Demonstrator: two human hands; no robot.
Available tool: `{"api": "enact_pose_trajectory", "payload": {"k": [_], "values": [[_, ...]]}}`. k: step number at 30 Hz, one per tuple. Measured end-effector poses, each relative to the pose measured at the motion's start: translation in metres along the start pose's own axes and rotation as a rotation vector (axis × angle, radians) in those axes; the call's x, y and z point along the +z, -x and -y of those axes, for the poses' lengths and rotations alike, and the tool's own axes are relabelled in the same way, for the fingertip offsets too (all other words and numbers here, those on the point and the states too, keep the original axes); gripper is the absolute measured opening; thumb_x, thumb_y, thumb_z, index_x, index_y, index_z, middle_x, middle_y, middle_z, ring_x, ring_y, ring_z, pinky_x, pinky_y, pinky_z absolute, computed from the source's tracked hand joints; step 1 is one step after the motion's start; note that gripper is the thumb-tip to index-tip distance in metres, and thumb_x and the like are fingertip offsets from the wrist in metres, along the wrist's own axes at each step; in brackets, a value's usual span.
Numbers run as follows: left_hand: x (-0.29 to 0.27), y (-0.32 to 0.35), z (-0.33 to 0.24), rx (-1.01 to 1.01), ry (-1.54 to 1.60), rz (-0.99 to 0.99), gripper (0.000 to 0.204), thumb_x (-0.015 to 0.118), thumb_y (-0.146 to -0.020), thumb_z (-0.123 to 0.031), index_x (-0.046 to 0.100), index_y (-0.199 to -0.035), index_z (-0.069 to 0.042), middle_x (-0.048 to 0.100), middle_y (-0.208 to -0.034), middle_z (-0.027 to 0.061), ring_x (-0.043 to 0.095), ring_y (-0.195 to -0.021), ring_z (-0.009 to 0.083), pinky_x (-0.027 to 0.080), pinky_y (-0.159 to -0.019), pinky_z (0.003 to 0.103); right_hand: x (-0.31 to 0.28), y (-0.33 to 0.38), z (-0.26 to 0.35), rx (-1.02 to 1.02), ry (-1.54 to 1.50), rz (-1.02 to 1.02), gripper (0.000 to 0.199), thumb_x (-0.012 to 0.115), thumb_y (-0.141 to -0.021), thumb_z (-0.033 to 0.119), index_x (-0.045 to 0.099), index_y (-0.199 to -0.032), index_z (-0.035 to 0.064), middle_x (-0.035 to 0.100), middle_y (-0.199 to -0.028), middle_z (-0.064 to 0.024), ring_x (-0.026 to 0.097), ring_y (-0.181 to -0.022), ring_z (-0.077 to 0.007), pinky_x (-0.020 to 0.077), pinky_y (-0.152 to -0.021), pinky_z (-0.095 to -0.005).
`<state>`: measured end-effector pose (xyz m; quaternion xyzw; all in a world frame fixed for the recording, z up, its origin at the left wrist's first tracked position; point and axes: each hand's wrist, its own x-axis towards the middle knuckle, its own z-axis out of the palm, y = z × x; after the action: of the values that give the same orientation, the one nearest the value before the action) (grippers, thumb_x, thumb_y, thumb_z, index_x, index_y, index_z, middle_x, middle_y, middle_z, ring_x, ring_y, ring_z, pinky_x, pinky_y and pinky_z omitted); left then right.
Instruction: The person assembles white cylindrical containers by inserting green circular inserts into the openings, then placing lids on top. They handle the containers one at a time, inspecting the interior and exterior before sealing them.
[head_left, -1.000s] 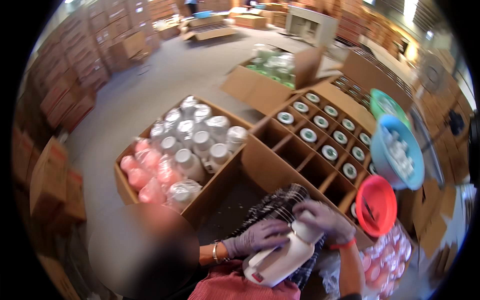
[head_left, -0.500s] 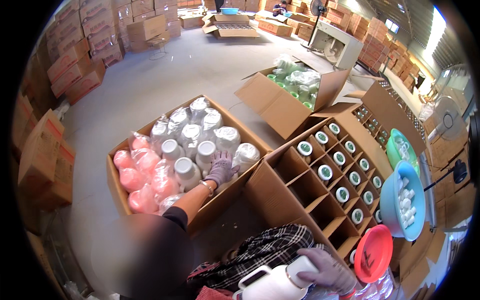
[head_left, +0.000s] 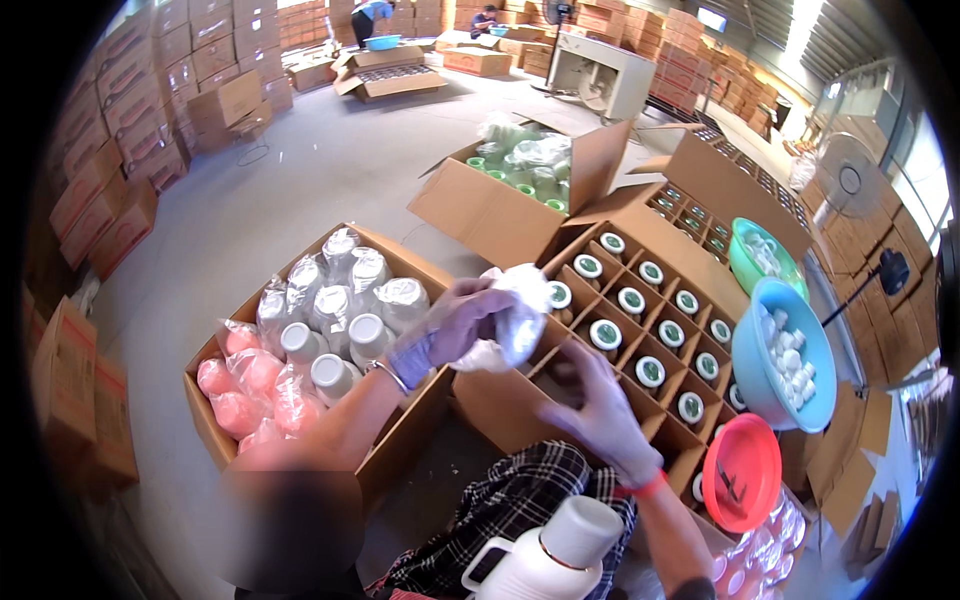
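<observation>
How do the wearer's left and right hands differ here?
The left hand grips a pale, shiny item, too blurred to identify; the right hand is open and holds nothing visible.
The left wrist has a light metallic bracelet, while the right wrist has a red band.
Both hands wear greyish-purple gloves.

Bottles (head_left: pixel 332 310) stand in the left box (head_left: pixel 402 432); the divided box (head_left: pixel 505 402) is right of it. Farther right, a basin (head_left: pixel 818 350) holds caps (head_left: pixel 788 358). A jug (head_left: pixel 540 562) is near centre.
</observation>
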<state>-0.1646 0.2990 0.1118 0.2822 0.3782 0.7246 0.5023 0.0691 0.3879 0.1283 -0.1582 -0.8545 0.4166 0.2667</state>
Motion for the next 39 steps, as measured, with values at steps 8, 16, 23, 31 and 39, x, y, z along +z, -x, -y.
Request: {"api": "enact_pose_trajectory", "payload": {"k": [8,16,23,31,39], "values": [[0.054,0.045,-0.007,0.026,-0.231,0.370,0.098,0.061,-0.088,-0.066,0.033,-0.150,0.004,0.040,-0.153,0.0216,0.036,-0.144,0.0332,0.027,-0.120,0.047,-0.073,0.001,-0.035,0.565,-1.317,-0.281,0.032,0.055,-0.099,0.029,0.062,-0.118,0.0045,0.072,-0.106,-0.0100,0.072,-0.089,-0.0229,0.0613,-0.077,-0.0381],[0.100,0.067,0.095,0.566,-0.941,0.128,0.029,0.075,-0.084,-0.018,0.069,-0.106,0.000,0.068,-0.109,0.0164,0.060,-0.115,0.0240,0.044,-0.102,0.038,-0.088,0.045,-0.051,0.224,-1.398,-0.290,0.057,0.043,-0.103,0.049,0.050,-0.135,0.0022,0.065,-0.118,-0.0145,0.063,-0.109,-0.0276,0.0511,-0.099,-0.0428],[0.094,0.088,0.135,0.471,-0.669,-0.049,0.024,0.055,-0.101,-0.015,0.066,-0.111,0.004,0.071,-0.104,0.0107,0.066,-0.097,0.0171,0.054,-0.088,0.032,-0.066,0.119,-0.095,0.261,0.532,-0.223,0.041,0.063,-0.081,0.008,0.062,-0.122,0.0073,0.068,-0.109,-0.0175,0.065,-0.103,-0.0320,0.0477,-0.094,-0.0432],[0.072,0.180,0.134,0.195,-0.670,0.228,0.054,0.051,-0.101,-0.042,0.061,-0.129,0.003,0.072,-0.112,0.0150,0.070,-0.093,0.0216,0.054,-0.085,0.032,-0.015,0.239,-0.037,0.065,0.283,-0.738,0.017,0.059,-0.078,0.007,0.058,-0.094,0.0036,0.060,-0.104,-0.0174,0.058,-0.100,-0.0376,0.0403,-0.103,-0.0521],[0.058,0.297,0.152,0.054,-0.783,0.066,0.052,0.060,-0.093,-0.018,0.050,-0.139,0.001,0.069,-0.117,0.0200,0.068,-0.109,0.0277,0.051,-0.092,0.035,0.026,0.392,0.007,-0.131,0.327,-0.002,0.026,0.069,-0.069,0.018,0.063,-0.093,0.0111,0.057,-0.106,-0.0112,0.056,-0.105,-0.0319,0.0416,-0.101,-0.0542]]}}
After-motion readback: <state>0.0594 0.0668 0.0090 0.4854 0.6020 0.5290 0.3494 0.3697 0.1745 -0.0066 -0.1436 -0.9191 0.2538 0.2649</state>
